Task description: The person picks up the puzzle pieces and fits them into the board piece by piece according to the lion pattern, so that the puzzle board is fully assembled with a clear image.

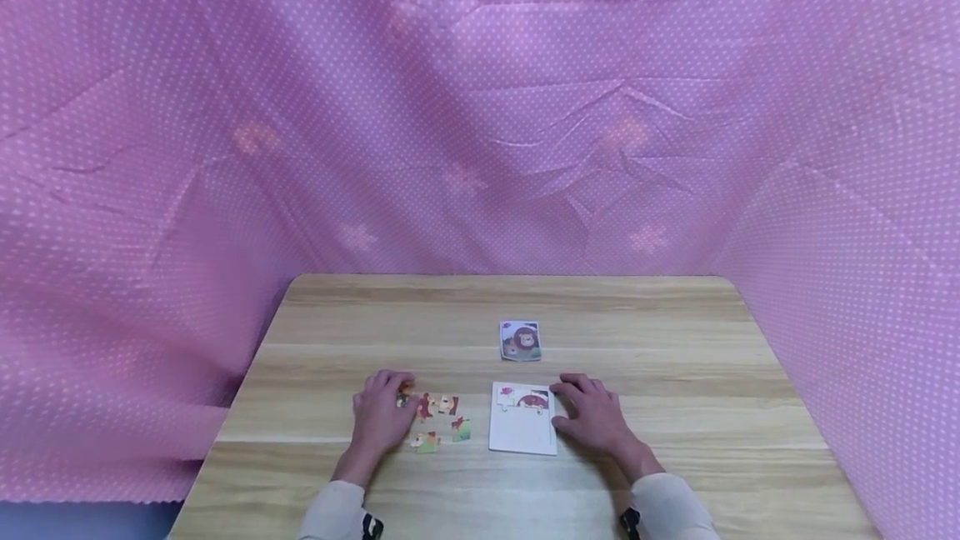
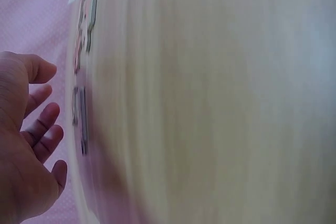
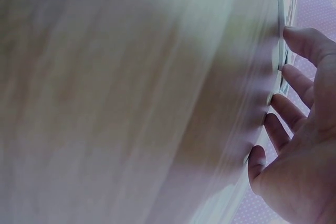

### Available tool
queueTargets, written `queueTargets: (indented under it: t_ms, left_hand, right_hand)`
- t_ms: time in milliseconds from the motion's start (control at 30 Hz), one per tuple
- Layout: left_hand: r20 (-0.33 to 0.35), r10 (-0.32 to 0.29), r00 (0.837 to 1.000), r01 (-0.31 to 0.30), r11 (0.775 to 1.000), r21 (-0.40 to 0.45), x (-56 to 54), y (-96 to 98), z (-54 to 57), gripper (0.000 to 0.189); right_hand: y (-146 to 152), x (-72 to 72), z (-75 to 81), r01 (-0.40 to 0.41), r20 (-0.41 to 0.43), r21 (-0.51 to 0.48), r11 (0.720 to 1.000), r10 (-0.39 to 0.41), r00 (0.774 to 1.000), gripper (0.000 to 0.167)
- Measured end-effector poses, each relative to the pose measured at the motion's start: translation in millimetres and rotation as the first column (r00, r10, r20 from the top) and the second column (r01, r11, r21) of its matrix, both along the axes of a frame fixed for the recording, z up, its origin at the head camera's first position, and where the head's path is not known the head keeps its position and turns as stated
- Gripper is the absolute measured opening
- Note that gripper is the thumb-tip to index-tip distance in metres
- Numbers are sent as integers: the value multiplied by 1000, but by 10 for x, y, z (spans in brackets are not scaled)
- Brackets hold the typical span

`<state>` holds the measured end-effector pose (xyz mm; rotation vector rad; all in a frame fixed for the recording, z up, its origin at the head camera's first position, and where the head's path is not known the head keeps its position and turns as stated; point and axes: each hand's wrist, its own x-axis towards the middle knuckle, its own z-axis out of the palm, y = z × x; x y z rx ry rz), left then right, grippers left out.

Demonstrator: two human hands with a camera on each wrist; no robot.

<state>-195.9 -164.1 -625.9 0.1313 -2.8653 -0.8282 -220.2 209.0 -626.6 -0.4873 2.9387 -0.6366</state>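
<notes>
My left hand [image 1: 380, 413] hovers over the left end of several loose jigsaw pieces [image 1: 425, 441]. In the left wrist view its fingers [image 2: 44, 124] are loosely bent, with nothing between them. Beside the pieces lies a white puzzle board [image 1: 522, 432], with a few pieces showing a pink flower and part of a brown-maned lion fitted along its top. My right hand [image 1: 592, 415] rests at the board's right edge, thumb and fingers spread. One left-hand piece [image 1: 402, 399] is partly hidden by the fingers.
A lion picture card [image 1: 521, 341] lies behind the board on the wooden table [image 1: 637, 323]. Pink dotted cloth [image 1: 480, 107] hangs round the table's back and sides.
</notes>
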Motion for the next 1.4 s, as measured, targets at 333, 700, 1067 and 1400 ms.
queueTargets:
  t_ms: [333,700,1067,1400]
  left_hand:
    - [97,15,995,-12,1000,-28,-74,-231,22,47]
    - [124,30,992,-22,998,-63,-137,-320,-2,44]
    - [131,64,989,-53,995,-84,-190,-400,-25,44]
    - [183,99,978,-97,995,-23,-228,-354,10,37]
  right_hand:
    - [-60,-37,5,29,11,0,1000,-29,1000,51]
    - [-147,-76,-2,42,9,-4,999,-42,999,51]
    - [-189,-121,-10,46,6,-4,999,-46,999,51]
    - [-192,-160,-35,53,-4,-6,999,-53,999,50]
